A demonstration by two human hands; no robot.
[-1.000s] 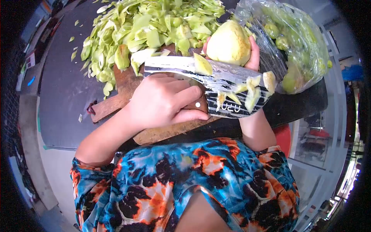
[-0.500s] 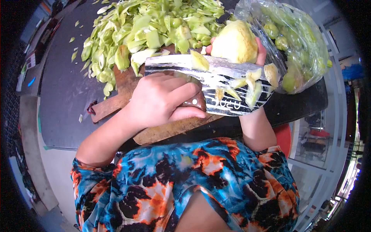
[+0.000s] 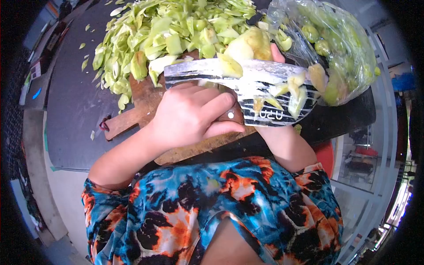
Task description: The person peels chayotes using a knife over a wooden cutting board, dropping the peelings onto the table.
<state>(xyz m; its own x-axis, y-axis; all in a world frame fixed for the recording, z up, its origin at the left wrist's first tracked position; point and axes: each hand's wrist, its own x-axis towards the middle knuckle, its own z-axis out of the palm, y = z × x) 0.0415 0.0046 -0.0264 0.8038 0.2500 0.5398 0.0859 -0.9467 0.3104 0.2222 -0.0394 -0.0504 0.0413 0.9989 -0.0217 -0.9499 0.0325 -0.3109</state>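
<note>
My left hand (image 3: 192,110) is wrapped round the brown riveted handle of a broad cleaver (image 3: 269,88). The blade lies nearly flat across the view, with several pale slices stuck to its face. Behind its upper edge, my right hand (image 3: 277,54) holds a peeled, pale yellow-green fruit (image 3: 249,44). Only a fingertip and the wrist of that hand show; the blade covers the rest. One cut slice (image 3: 229,65) overlaps the blade's top edge just below the fruit. Under my left hand lies a wooden cutting board (image 3: 145,97).
A large heap of green slices (image 3: 172,31) covers the board's far side and spills onto the dark table (image 3: 66,119). At the right stands a clear plastic bag (image 3: 349,57) with green pieces inside. A red stool (image 3: 326,154) shows below the table's right edge.
The fruit has moved left and turned, now showing a browner side, and more of it sits behind the blade. The cleaver has shifted slightly right and up with my left hand.
</note>
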